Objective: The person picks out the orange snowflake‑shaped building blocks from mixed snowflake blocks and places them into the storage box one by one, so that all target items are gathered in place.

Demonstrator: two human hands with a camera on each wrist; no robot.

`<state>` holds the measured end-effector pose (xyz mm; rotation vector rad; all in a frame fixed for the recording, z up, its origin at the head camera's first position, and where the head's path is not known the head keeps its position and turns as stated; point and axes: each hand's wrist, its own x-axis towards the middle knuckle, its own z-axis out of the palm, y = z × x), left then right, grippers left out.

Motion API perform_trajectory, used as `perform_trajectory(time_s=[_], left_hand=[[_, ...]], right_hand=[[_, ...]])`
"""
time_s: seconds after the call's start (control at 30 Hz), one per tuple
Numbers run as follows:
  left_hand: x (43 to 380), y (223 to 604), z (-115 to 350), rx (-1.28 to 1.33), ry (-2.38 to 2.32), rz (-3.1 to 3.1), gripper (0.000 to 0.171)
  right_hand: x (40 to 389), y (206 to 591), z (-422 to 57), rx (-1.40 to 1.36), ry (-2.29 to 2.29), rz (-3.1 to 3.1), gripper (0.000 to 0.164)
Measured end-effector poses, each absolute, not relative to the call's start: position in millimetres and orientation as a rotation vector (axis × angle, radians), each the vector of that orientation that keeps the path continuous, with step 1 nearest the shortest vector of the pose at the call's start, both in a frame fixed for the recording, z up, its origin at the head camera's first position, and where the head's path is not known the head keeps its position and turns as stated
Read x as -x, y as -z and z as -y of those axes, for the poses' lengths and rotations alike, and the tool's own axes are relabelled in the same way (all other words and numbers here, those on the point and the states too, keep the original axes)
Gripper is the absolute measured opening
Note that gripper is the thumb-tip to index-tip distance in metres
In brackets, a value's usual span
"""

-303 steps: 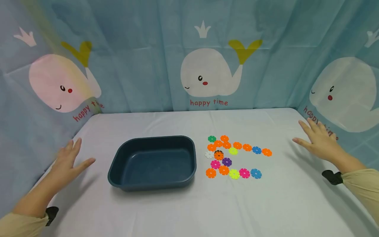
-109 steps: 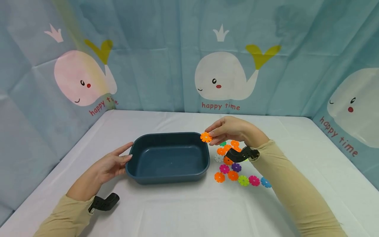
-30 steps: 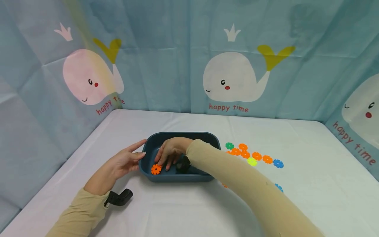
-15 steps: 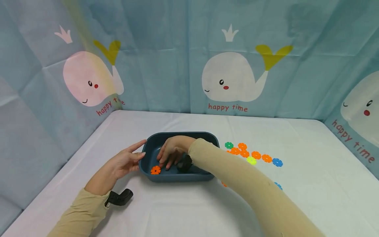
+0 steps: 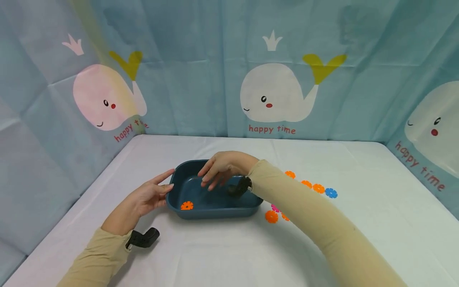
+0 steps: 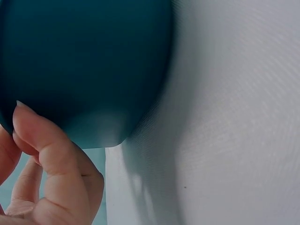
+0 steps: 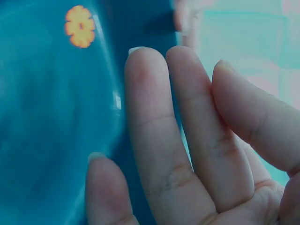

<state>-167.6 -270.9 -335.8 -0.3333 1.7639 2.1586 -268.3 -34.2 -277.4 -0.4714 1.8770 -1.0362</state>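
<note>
A dark blue rectangular plastic basin stands on the white-covered table. My left hand holds its left end, thumb and fingers at the rim; the left wrist view shows the fingers bent against the basin wall. Over the basin's inside hovers my right hand, fingers loosely spread with nothing between them. One orange snowflake disc lies on the basin floor near the front left corner. In the right wrist view, that disc is well away from the fingertips.
Right of the basin lie more flat discs: orange ones, a pink one and a blue one. My right sleeve covers part of that group. A whale-print curtain hangs behind the table.
Earlier, my right hand carried an orange disc from the right-hand group and let it go in the basin. Since then it has risen and moved back rightward. My left hand stays at the basin.
</note>
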Motion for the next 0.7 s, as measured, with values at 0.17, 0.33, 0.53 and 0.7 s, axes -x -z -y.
perform_trajectory(time_s=[0.17,0.33,0.53,0.7], left_hand=[[166,336,273,0.323,-2.163,-1.762,0.074],[165,335,274,0.329,-2.151,-1.775,0.074],[165,334,272,0.339,-2.143,-1.784,0.074],[166,333,271,0.338,-2.143,-1.782,0.073]], right_hand=[[265,262,10,0.491,1.086,-1.886,0.041],[261,249,-18,0.492,1.113,-1.943,0.035],[259,243,-53,0.493,1.133,-2.020,0.037],[259,245,-79,0.469,1.189,-2.048,0.037]])
